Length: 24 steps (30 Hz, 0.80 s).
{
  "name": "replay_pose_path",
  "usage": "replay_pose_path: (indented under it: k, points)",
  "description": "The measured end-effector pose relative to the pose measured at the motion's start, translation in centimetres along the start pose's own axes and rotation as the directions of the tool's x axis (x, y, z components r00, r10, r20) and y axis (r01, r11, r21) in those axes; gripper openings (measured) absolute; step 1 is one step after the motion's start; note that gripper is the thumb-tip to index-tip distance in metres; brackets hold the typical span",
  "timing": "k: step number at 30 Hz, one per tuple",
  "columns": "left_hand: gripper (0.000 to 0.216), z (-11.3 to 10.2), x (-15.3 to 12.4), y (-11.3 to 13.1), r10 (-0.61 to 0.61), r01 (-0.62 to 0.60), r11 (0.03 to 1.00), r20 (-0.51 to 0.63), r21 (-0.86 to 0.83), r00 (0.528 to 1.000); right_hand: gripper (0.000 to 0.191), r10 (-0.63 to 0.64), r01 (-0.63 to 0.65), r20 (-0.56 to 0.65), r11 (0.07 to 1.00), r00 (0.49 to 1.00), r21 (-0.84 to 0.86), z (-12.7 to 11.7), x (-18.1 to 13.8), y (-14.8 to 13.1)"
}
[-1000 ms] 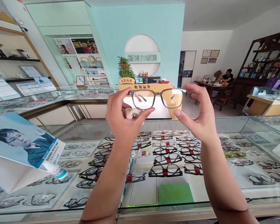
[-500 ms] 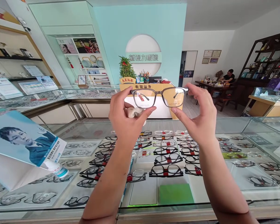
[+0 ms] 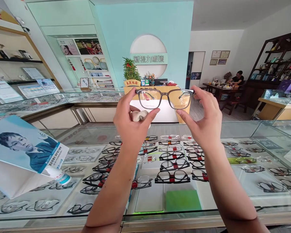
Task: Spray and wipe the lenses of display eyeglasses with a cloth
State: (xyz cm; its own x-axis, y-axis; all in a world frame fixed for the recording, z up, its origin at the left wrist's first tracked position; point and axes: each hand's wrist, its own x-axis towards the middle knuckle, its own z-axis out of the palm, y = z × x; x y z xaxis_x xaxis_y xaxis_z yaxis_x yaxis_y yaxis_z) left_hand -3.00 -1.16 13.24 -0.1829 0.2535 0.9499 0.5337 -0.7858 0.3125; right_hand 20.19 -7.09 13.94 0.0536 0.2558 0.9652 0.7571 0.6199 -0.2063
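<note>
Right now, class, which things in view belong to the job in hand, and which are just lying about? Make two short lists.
Belonging:
glasses, held up between the left hand and right hand
pale crumpled bundle, perhaps a cloth, in the left hand

Lying about:
folded portrait card
rows of display frames inside the glass case
green panel
leafy plant

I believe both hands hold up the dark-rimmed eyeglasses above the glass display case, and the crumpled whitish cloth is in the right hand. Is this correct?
Not entirely: in the head view, the crumpled whitish cloth is in the left hand, not the right hand. The rest holds: both hands hold up the dark-rimmed eyeglasses above the glass display case.
</note>
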Motion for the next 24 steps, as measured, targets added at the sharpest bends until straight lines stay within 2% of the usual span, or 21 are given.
replay_pose_path:
  k: [8,15,24]
  points:
    - [0.078,0.2,-0.1,0.7,-0.090,0.091,0.995,0.014,-0.036,0.996,0.065,-0.001,0.001,0.002,1.000,1.000,-0.008,0.1,-0.1,-0.1]
    - [0.081,0.7,-0.5,-0.5,-0.007,0.007,0.999,-0.001,-0.034,1.000,0.069,-0.014,0.016,0.021,0.994,1.000,-0.105,0.3,-0.2,0.3]
    - [0.082,2.0,-1.6,-0.3,0.033,-0.034,0.995,-0.008,-0.090,0.999,0.077,0.119,-0.112,0.074,0.989,0.990,-0.101,0.3,-0.6,0.5]
